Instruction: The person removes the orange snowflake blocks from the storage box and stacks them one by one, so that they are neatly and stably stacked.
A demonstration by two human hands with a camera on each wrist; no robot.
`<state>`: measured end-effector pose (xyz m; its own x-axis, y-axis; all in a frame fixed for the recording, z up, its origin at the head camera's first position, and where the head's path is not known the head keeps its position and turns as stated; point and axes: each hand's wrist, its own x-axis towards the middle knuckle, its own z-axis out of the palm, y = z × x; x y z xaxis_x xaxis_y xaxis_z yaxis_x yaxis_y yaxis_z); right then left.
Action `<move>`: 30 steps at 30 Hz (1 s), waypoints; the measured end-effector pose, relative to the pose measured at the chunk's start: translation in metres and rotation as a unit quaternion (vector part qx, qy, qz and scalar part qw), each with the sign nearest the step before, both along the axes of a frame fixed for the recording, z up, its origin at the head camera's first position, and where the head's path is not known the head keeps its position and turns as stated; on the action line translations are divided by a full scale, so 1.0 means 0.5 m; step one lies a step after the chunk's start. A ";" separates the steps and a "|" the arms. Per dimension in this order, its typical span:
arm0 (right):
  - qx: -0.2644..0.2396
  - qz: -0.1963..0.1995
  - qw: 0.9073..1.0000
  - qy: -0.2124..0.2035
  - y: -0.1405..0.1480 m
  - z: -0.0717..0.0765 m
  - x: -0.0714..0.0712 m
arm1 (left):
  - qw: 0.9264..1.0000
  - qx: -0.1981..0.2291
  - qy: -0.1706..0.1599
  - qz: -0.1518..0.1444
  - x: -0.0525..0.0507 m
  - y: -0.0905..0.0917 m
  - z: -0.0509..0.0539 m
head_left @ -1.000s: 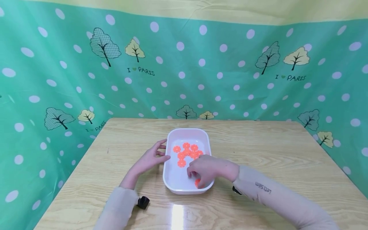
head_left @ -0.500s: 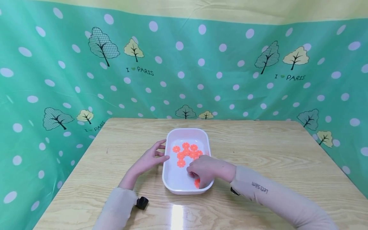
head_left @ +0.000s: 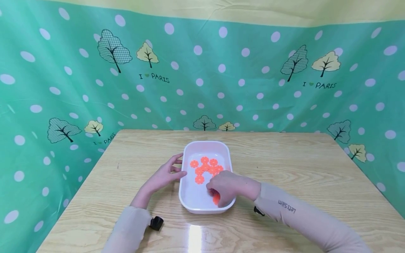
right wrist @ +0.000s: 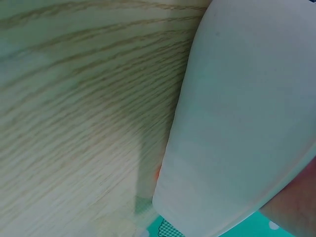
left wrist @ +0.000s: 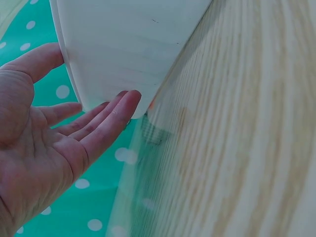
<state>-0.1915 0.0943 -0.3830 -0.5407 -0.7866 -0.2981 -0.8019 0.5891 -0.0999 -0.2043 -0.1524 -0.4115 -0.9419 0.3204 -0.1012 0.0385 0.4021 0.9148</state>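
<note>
My right hand is closed round one orange piece inside the white tray, near the other orange pieces; my left hand, fingers apart, touches the tray's left side on the wooden surface

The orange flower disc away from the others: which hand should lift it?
Probably the right hand: it's inside the white tub, at that orange flower disc. The left hand is outside, at the tub's side.
</note>
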 end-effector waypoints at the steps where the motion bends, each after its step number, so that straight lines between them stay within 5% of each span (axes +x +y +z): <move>1: -0.002 0.000 1.000 0.001 0.000 0.000 0.000 | 1.000 -0.001 0.000 0.000 0.000 0.000 0.000; 30: -0.083 -0.060 0.992 -0.072 0.009 0.013 -0.004 | 1.000 -0.006 0.004 -0.005 -0.001 -0.004 -0.001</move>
